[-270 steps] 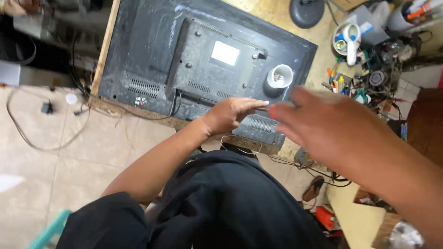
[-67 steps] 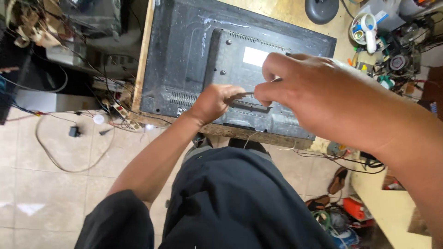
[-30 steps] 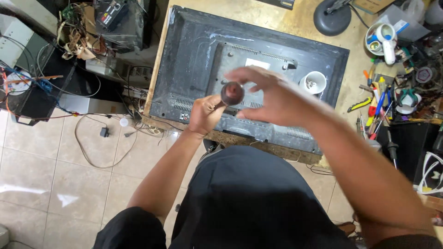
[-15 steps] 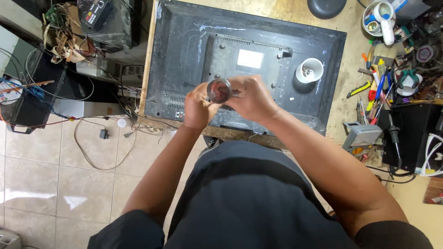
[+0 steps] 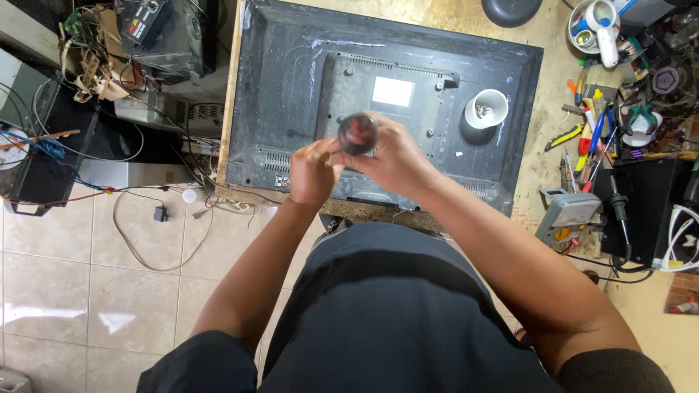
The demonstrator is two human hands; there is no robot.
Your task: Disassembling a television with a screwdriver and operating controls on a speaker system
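A flat television (image 5: 306, 87) lies face down across the upper middle of the frame on my wooden tabletop (image 5: 539, 138), its back a dull, dusty black plastic with vent slots and a raised centre panel. A small white rectangular label (image 5: 393, 91) sits on that panel, just above my hands. Right of the label, a white plastic cup (image 5: 486, 109) stands on the television's back. At the right edge, loose tools (image 5: 593, 131) with bright handles crowd the tabletop. My right hand (image 5: 397, 160) reaches in from the lower right, fingers curled around a screwdriver (image 5: 357, 133) with a dark, rounded, reddish handle, held upright over the television's centre. My left hand (image 5: 313, 173) comes up from below, its fingers pinched narrow at the screwdriver's shaft beneath the handle.
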